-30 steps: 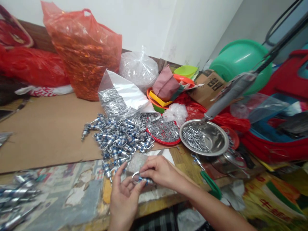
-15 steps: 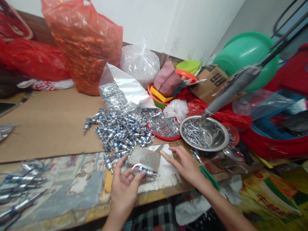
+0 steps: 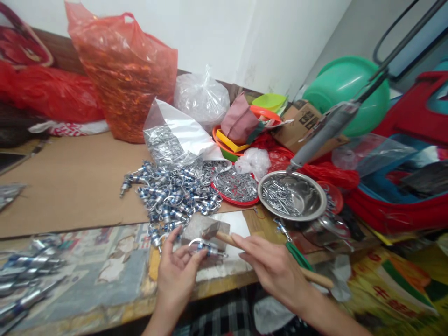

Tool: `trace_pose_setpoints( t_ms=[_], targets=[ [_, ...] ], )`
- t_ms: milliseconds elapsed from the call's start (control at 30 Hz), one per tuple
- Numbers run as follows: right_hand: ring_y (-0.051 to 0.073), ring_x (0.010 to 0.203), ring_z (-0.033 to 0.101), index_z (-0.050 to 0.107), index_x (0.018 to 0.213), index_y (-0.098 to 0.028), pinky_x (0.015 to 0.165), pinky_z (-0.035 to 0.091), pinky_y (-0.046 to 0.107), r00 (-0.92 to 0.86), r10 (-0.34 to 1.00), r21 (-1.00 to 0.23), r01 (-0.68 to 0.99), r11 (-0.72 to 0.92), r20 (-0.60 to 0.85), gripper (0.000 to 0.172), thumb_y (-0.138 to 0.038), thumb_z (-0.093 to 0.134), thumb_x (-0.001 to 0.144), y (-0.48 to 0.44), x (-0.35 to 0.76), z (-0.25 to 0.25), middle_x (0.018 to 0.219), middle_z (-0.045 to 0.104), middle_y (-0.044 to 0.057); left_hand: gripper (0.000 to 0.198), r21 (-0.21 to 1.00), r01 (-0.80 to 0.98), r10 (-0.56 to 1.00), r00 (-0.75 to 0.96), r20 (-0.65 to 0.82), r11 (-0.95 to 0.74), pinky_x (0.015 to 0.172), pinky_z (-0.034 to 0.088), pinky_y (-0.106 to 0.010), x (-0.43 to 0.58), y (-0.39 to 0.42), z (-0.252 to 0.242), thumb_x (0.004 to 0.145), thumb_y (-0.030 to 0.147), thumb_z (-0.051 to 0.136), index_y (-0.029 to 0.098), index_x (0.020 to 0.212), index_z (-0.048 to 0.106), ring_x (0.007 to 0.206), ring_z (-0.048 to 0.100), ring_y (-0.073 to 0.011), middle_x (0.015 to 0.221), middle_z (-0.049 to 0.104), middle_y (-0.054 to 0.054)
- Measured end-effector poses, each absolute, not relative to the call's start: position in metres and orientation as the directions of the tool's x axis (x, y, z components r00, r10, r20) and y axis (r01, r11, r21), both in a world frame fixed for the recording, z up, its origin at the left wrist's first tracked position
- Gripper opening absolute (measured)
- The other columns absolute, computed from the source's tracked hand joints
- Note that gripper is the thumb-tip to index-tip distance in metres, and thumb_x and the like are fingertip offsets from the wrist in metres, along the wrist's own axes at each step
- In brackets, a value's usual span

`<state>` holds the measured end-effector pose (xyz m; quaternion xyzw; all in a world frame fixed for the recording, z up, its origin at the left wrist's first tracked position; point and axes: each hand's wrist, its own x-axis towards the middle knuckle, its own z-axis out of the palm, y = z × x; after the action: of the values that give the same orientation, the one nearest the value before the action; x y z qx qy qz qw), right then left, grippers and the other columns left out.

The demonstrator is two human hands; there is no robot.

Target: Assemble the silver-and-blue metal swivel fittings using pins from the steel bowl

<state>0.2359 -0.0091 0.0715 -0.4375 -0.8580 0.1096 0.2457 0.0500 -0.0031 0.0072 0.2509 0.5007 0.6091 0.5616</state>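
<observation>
Hammer [image 3: 226, 238] clamped in my right hand [image 3: 276, 266], head partly hiding block [image 3: 196, 225] | left hand [image 3: 178, 270] pinches fitting [image 3: 212, 251] | I see heap [image 3: 171, 196] close behind-left, bowl [image 3: 310, 198] farther right

The hammer handle [image 3: 225, 237] was smooth, pale wood, the hammer head [image 3: 210, 230] dull metal. The fitting [image 3: 211, 250] was shiny metal, banded in glossy blue; the block [image 3: 196, 226] looked matt and mottled. The bowl [image 3: 310, 196] was polished metal, the basin [image 3: 353, 93] glossy green plastic, the orange-red bag [image 3: 122, 70] thin, crinkled plastic, the sheet [image 3: 77, 186] matt cardboard, the bench [image 3: 219, 288] worn wood under torn paper [image 3: 114, 267].
</observation>
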Motion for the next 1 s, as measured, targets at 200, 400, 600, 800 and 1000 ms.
trace_pose_setpoints(
  t_ms=[200,400,600,800,1000],
  targets=[
    [0.014,0.069,0.058,0.040,0.127,-0.026,0.061,0.049,0.025,-0.530,0.809,-0.316,0.745,0.588,0.254,0.049,-0.005,0.036,0.082,-0.013,0.233,0.058,0.083,0.062,0.004,0.086,0.886,-0.443,0.937,-0.231,-0.264,0.140,0.058,0.053,-0.027,0.051,-0.004,0.009,0.053,0.021,0.074,0.018,0.126,0.027,0.056,0.063,-0.0142,0.059,0.063,0.002],
    [0.015,0.077,0.060,0.041,0.126,-0.027,0.067,0.049,0.026,-0.461,0.841,-0.401,0.740,0.540,0.282,0.048,-0.007,0.037,0.083,-0.021,0.238,0.049,0.091,0.063,0.005,0.087,0.894,-0.425,0.931,-0.252,-0.265,0.140,0.058,0.053,-0.026,0.052,-0.003,0.009,0.052,0.021,0.074,0.018,0.126,0.028,0.058,0.063,-0.0142,0.061,0.063,0.002],
    [0.022,0.103,0.055,0.050,0.120,-0.018,0.087,0.045,0.034,-0.118,0.971,-0.672,0.705,0.229,0.207,0.041,-0.024,0.050,0.079,0.000,0.259,0.036,0.115,0.057,0.009,0.081,0.908,-0.394,0.944,-0.223,-0.242,0.139,0.059,0.053,-0.026,0.049,-0.002,0.004,0.055,0.024,0.072,0.019,0.124,0.031,0.060,0.062,-0.0137,0.062,0.062,0.003],
    [0.024,0.096,0.058,0.056,0.113,-0.016,0.084,0.044,0.038,-0.117,0.992,-0.617,0.784,0.063,-0.048,0.038,-0.029,0.051,0.078,0.025,0.270,0.018,0.106,0.062,0.011,0.077,0.927,-0.358,0.957,-0.212,-0.198,0.112,0.063,0.051,-0.021,0.039,0.009,0.001,0.057,0.024,0.071,0.020,0.124,0.033,0.064,0.062,-0.0123,0.064,0.064,0.002],
    [0.017,0.098,0.053,0.059,0.108,-0.020,0.084,0.040,0.027,-0.179,0.968,-0.200,0.956,0.213,0.175,0.030,-0.019,0.038,0.086,0.090,0.264,0.032,0.108,0.058,0.008,0.043,0.891,-0.324,0.929,-0.085,-0.361,0.317,0.066,0.052,-0.026,0.028,0.008,0.015,0.053,0.030,0.073,0.014,0.091,0.061,0.068,0.065,-0.0174,0.075,0.070,-0.005]
  ],
)
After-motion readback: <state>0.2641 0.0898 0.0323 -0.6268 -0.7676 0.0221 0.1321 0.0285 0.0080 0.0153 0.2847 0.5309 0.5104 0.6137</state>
